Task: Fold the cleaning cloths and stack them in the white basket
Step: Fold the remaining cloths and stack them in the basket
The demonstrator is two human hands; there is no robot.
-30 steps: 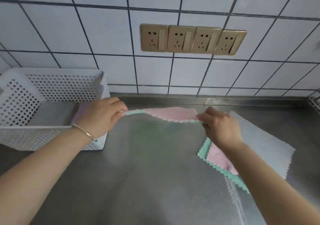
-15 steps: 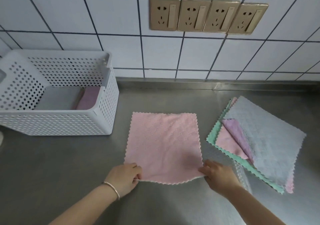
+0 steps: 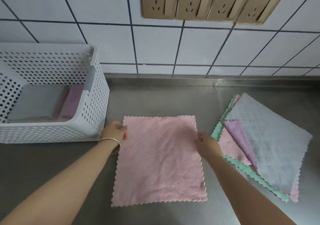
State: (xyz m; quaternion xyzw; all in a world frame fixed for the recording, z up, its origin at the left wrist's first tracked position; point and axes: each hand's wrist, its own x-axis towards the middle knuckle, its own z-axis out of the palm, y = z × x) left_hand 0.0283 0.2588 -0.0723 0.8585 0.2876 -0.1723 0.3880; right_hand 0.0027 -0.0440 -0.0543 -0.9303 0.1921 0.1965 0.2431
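a: what changed?
b: both hands slid from the near corners up the side edges of the pink cloth (image 3: 159,159), flat on the worktop (image 3: 155,96).
a: fingers?
b: left hand (image 3: 115,131) and right hand (image 3: 206,142) pinch those edges; folding looks next, white basket (image 3: 97,93) left of them.

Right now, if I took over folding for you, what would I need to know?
Left hand holds the pink cloth at its left edge; right hand holds its right edge. The cloth lies flat and unfolded on the steel counter.
Done: some folded cloths lie in the white basket.
Left: fold this pink one, put it in, then do the pile of unfolded cloths on the right.
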